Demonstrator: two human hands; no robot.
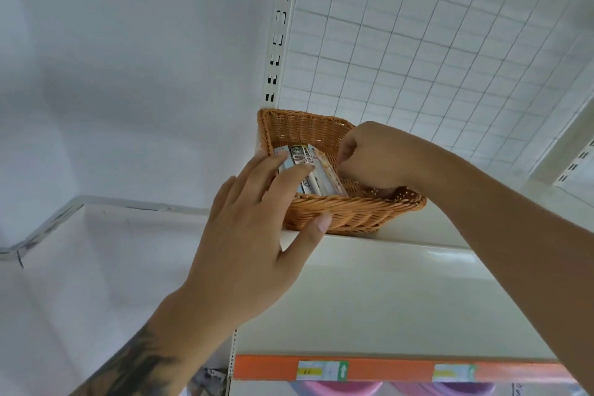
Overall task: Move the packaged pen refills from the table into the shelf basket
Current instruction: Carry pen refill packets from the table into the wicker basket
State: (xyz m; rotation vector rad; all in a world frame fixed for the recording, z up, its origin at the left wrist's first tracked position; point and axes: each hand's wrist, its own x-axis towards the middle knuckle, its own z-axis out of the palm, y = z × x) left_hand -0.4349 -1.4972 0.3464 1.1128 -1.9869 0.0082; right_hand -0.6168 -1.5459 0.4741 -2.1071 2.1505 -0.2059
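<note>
Two hands reach up to a wicker basket (353, 209) on the top shelf (401, 267), the left hand (254, 235) with straight fingers pressing the refill packets (308, 170) lying inside, the right hand (373, 157) curled inside, grasp unclear; settling seems underway, withdrawal likely next.

Both forearms are bare, with no sleeves; the left forearm (138, 360) bears a dark tattoo, and the nails are short.

A yellow tag (309, 371) on the orange shelf strip (266, 367) read "14". An arrow sign (343, 370) stood beside it. Print on the refill packs (302, 159) was too blurred to read.
</note>
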